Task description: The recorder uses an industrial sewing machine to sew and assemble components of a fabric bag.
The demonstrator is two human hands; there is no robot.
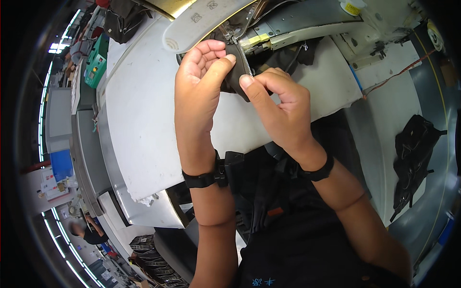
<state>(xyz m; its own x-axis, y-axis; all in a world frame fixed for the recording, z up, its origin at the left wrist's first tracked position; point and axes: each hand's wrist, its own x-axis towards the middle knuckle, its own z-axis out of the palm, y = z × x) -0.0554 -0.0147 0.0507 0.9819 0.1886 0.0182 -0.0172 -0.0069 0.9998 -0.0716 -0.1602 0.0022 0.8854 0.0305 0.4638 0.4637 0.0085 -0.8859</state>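
Observation:
Both my hands are at the dark fabric piece (pixel 234 79), which lies under the sewing machine's presser foot (pixel 231 34). A zipper strip (pixel 245 58) with pale teeth runs along the fabric's right side. My left hand (pixel 199 72) has its thumb pressed on the fabric's left side and its fingers curled; the grip is partly hidden. Lower down, my right hand (pixel 284 98) pinches the near end of the zipper strip between thumb and forefinger. The machine's pale head (pixel 204 23) overhangs the spot. More dark fabric (pixel 290 57) lies behind my right hand.
The white worktable (pixel 149 110) spreads to the left, its near edge close to my wrists. A black bundle of fabric (pixel 414 153) lies on a surface at the right. A green box-shaped device (pixel 97 61) stands at far left. Another person (pixel 91 233) is in the background, lower left.

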